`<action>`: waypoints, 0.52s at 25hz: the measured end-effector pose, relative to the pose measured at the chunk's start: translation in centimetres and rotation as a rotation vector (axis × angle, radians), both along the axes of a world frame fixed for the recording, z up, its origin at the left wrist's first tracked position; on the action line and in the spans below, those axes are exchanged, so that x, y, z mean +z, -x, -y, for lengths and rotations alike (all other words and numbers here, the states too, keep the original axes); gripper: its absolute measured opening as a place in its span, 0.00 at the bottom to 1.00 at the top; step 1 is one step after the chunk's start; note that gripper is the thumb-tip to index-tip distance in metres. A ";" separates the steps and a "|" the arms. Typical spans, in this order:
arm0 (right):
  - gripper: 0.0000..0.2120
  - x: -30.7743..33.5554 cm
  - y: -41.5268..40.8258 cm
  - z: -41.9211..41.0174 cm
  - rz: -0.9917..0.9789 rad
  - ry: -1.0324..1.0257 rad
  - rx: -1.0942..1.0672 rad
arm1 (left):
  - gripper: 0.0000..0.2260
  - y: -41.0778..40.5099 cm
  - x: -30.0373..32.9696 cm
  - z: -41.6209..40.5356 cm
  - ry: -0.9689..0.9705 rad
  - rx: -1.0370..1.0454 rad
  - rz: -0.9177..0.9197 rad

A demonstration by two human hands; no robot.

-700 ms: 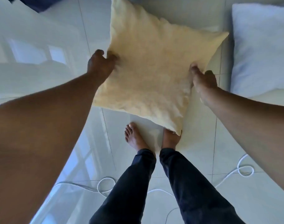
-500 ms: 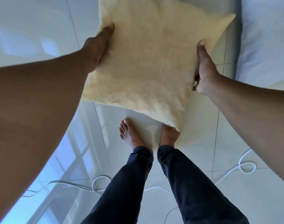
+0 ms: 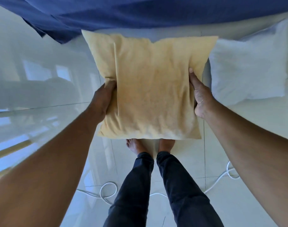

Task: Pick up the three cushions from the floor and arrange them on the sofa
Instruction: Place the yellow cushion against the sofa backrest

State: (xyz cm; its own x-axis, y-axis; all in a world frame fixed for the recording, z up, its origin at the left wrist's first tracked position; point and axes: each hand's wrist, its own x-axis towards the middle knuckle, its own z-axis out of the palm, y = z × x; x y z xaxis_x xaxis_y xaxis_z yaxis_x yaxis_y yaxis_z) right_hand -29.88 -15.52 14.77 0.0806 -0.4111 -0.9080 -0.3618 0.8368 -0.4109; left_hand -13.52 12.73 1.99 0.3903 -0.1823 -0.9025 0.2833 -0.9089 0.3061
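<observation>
Cushion (image 3: 153, 89), yellow, is held up off the floor (image 3: 248, 122) w/ both arms stretched fwd and down. Its left edge is gripped by the left hand (image 3: 102, 97), fingers wrapped under and hidden; its right edge is clamped by the right hand (image 3: 201, 97), thumb laid flat on top. Bare feet are partly covered by its lower edge. A white pillow (image 3: 248, 69) lies just right of the cushion; blue fabric (image 3: 140, 12) is seen beyond it; a white cable (image 3: 107, 190) is looped below it, by the legs.
</observation>
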 end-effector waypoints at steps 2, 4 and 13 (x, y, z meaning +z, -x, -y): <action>0.34 4.9 0.2 0.0 0.030 0.030 0.019 | 0.15 -4.6 14.5 6.8 0.104 0.153 0.064; 0.36 10.2 0.3 0.0 0.058 0.069 0.038 | 0.18 -7.7 24.3 8.4 0.177 0.223 -0.024; 0.29 35.2 -1.6 2.9 0.271 0.267 -0.012 | 0.15 -7.7 49.4 10.3 0.401 0.283 0.133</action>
State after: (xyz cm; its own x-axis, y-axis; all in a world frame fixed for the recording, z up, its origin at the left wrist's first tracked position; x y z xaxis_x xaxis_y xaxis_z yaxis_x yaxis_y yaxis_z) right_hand -28.28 -18.43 50.00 0.2966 -0.6330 -0.7150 -0.2014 0.6904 -0.6948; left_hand -5.86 2.45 51.37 0.5814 -0.3745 -0.7223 0.4360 -0.6060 0.6653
